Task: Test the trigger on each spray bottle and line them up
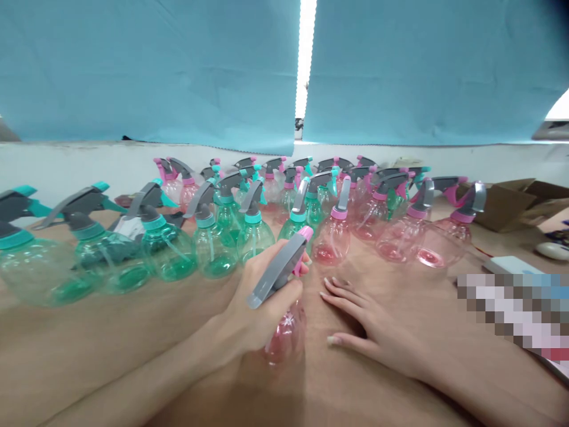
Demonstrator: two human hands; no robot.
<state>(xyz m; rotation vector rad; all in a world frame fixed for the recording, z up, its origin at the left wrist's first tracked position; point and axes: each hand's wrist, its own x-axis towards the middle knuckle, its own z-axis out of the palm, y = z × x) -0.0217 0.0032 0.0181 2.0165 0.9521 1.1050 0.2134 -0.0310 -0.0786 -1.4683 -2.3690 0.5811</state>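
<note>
My left hand (262, 296) is wrapped round the neck of a pink spray bottle (287, 338), just under its grey trigger head with the pink nozzle. The bottle's round, see-through body shows below my fingers, and its collar is hidden by them. My right hand (364, 326) lies flat on the tabletop (186, 356), fingers spread, holding nothing, to the right of that bottle. Closest beyond my hands stand another pink spray bottle (331, 240) and a green spray bottle (255, 234), both upright.
Several green spray bottles (169, 249) form a row at the left, and several pink ones (442, 243) stand at the right. More crowd behind them. A cardboard box (511, 204), a white box (511, 265) and a white mouse (552, 251) lie far right. A blue curtain (146, 71) hangs behind.
</note>
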